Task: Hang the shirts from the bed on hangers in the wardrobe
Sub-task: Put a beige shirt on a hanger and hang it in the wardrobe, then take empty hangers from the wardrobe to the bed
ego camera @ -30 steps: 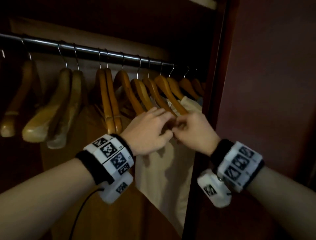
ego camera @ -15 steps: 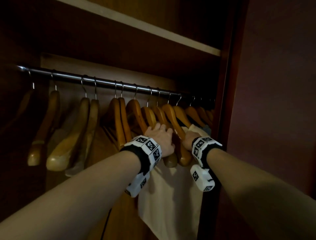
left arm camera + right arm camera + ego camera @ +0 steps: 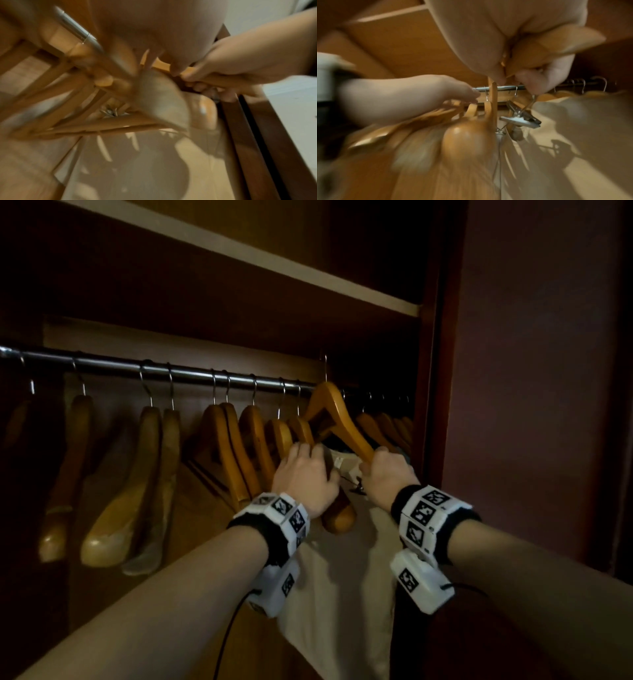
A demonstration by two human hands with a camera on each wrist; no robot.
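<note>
Hanger [image 3: 337, 419] gripped by right hand [image 3: 385, 477] centre frame, hook above rail [image 3: 171, 369]; left hand [image 3: 305, 477] flat-fingered on neighbouring hangers [image 3: 253, 446]; cream shirt [image 3: 342, 577] already hung; more hanging probably remains.

both forearms raised and reaching forward side by side, marker bands on both wrists, left hand [image 3: 306, 477] palm-down, fingers probably loosely bent over a hanger [image 3: 337, 510], blurred, right hand [image 3: 385, 474] fisted round a raised hanger arm [image 3: 346, 419]

— What is worn on the arms?
— Black bands [image 3: 423, 508] carrying white blocks printed with black square markers; no sleeves are seen.
— Any cables?
— A thin black cable [image 3: 227, 635] is seen under the left wrist.
</note>
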